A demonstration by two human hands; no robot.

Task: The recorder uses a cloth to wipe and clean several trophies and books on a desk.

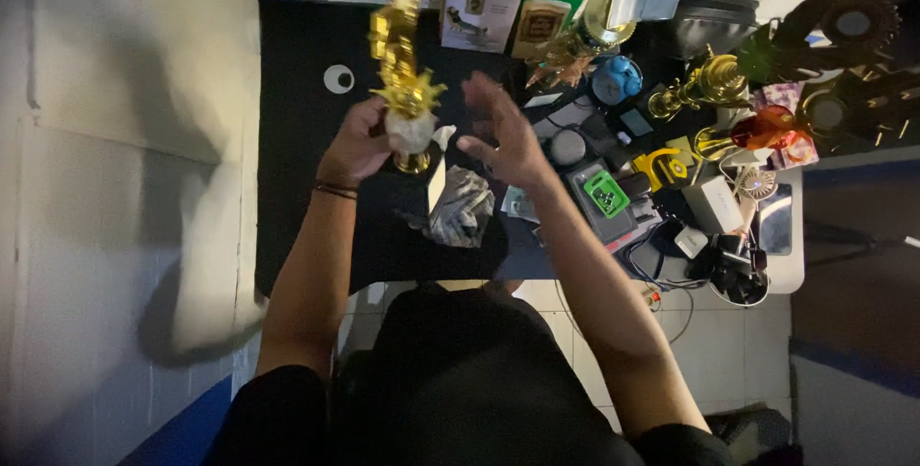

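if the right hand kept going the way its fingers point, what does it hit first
Probably the gold trophy. The right hand is open, fingers angled up and left toward the trophy stem that the left hand grips, with a clear gap between them. Depth is hard to judge from above, so it might pass behind it.

We see a shiny gold, star-trimmed trophy at twelve o'clock over a black tabletop. At two o'clock sits a bright green calculator, a round blue clock and a yellow curved piece.
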